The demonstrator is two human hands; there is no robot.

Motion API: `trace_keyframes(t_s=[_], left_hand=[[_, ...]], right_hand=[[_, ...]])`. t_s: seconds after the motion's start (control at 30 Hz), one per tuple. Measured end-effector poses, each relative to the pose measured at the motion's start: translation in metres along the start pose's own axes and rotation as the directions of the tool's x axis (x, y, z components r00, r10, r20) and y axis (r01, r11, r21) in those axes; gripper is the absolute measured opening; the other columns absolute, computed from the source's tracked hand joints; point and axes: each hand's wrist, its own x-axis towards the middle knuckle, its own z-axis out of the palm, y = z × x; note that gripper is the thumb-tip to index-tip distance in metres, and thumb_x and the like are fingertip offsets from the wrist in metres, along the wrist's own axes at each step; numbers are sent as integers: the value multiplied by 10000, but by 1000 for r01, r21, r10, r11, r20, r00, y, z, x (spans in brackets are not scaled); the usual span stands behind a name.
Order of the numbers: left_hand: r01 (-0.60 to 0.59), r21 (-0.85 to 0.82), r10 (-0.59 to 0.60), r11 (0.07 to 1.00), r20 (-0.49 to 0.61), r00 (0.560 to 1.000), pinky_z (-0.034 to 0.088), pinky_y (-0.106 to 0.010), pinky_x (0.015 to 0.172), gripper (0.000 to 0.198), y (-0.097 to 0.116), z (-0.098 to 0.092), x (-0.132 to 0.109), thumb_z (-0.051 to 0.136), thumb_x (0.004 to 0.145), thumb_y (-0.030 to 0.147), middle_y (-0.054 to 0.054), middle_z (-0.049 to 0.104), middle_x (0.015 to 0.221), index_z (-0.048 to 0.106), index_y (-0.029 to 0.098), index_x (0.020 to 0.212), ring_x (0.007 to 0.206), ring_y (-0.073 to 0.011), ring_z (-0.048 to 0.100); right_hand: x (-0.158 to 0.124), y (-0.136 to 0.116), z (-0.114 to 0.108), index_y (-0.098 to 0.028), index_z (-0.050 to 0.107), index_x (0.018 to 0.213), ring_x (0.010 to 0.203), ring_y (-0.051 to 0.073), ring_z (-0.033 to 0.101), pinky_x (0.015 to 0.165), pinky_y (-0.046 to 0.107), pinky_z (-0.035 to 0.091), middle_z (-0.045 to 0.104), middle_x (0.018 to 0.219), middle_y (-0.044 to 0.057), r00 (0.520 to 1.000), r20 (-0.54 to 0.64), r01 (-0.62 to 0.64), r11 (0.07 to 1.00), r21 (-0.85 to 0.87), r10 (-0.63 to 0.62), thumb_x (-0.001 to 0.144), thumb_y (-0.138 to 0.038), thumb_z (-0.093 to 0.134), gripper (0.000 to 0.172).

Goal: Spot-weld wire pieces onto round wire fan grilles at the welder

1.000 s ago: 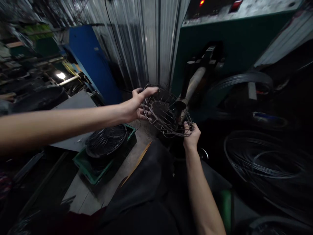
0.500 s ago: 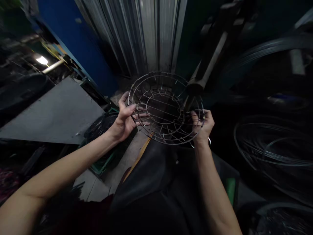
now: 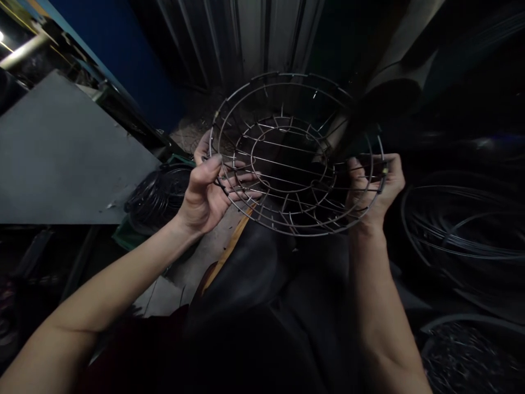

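Observation:
A round wire basket frame (image 3: pixel 287 211), built of concentric metal rings joined by short wires, is held up in front of me above my lap. Several straight wires run across its inner ring. My left hand (image 3: pixel 209 189) grips the left rim, thumb on the near side and fingers reaching under the rings. On the opposite rim my right hand (image 3: pixel 375 186) is closed, its thumb inside the outer ring. Behind the frame's right part stands a dark machine arm with a cylindrical end (image 3: pixel 394 93); whether the frame touches it I cannot tell.
A grey metal sheet (image 3: pixel 74 158) juts in at the left, beside a green crate (image 3: pixel 123 238) with coiled dark wire (image 3: pixel 158 191). Wire coils (image 3: pixel 471 235) lie at the right. A tub (image 3: pixel 471 350) of small metal pieces sits lower right. Corrugated metal (image 3: pixel 262 44) stands ahead.
The wire frame appears larger and nearer, with both hands still on its rim. My right hand has shifted right and up in view. The camera's view has moved too.

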Motion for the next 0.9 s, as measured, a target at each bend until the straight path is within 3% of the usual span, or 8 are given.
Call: trace_keyframes(t_s=[0.13, 0.5, 0.9], left_hand=[[-2, -18, 3, 1000, 22, 1000, 568, -519, 783, 750, -2, -2, 2, 625, 709, 584, -83, 631, 1077, 337, 287, 1335, 1042, -350, 626], [-12, -42, 14, 999, 50, 999, 516, -588, 824, 968, 0, -8, 3, 699, 657, 545, -49, 652, 1014, 122, 358, 1411, 1035, -365, 625], [43, -117, -45, 992, -10, 999, 559, -503, 792, 827, -3, -8, 6, 643, 727, 537, -52, 646, 1085, 186, 367, 1395, 1027, -331, 644]], right_hand=[[1, -1, -2, -169, 453, 728, 631, 70, 428, 612, 220, 366, 446, 665, -56, 1000, 8, 0, 1000, 5, 0, 711, -277, 725, 293], [1, -7, 2, -196, 443, 722, 633, 96, 434, 647, 259, 395, 455, 684, -35, 999, 38, -11, 993, -115, 15, 729, -348, 704, 301], [5, -1, 3, -181, 458, 725, 636, 88, 418, 629, 247, 367, 439, 675, -43, 999, 46, 22, 995, -94, -18, 719, -273, 708, 266]])
